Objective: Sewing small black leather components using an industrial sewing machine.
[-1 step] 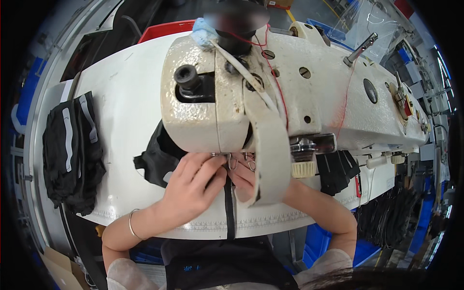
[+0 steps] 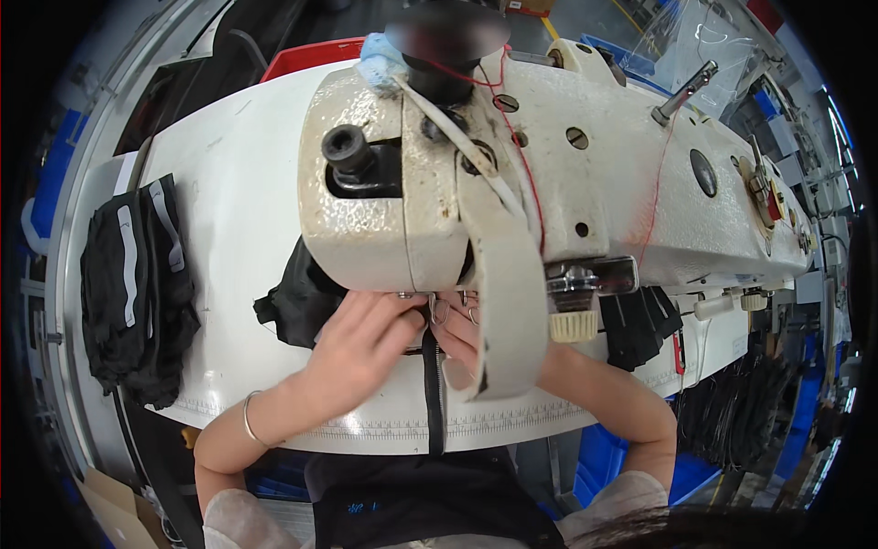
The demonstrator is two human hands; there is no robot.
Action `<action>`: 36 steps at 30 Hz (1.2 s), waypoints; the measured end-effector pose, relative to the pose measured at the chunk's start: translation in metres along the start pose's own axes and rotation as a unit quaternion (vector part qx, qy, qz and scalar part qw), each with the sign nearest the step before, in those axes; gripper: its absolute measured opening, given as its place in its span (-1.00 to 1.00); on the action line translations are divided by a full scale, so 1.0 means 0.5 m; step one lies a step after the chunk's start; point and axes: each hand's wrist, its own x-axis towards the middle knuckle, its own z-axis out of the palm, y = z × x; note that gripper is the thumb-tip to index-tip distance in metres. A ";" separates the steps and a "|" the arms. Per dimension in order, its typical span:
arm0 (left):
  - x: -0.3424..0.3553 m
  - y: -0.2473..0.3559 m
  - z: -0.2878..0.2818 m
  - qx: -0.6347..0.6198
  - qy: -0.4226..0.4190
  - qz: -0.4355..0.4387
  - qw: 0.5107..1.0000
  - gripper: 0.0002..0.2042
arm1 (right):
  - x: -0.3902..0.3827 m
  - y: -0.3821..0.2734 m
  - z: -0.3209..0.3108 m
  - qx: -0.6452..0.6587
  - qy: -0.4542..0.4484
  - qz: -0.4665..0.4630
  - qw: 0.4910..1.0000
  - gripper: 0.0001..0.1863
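Note:
Beneath the cream sewing machine head (image 2: 357, 238), my left hand (image 2: 366, 339) has bent, closed fingers at the metal presser area (image 2: 437, 309), their tips partly hidden. My right hand (image 2: 455, 339) reaches in from the other side, fingers together, largely behind a grey curved strap (image 2: 512, 339). A black zipper tape (image 2: 434, 403) runs from between my hands to the table's front edge; what exactly my fingertips grip is hidden. A black fabric piece (image 2: 297, 302) lies beside the machine, left of my left hand.
Folded black fabric with pale strips (image 2: 137, 293) is stacked at the white table's (image 2: 229, 137) left. More black pieces (image 2: 631, 334) lie at the right. A red bin (image 2: 302, 55) stands behind, a blue bin (image 2: 599, 457) below right, a cardboard box (image 2: 119, 503) at lower left.
My left hand's fingers have shifted very slightly, and the machine head sits a little further left in the view. Otherwise the scene looks the same.

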 end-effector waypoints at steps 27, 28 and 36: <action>-0.031 0.012 0.028 0.001 -0.042 0.136 0.990 -0.62 | -0.021 -0.082 -0.004 0.005 0.045 0.038 0.998 -0.75; -0.032 0.011 0.031 0.001 -0.043 0.136 0.990 -0.62 | -0.026 -0.084 0.006 0.001 0.048 0.034 0.998 -0.76; -0.018 -0.025 0.059 -0.090 -0.012 0.071 0.993 -0.69 | 0.009 -0.051 -0.027 -0.097 -0.028 -0.017 0.995 -0.80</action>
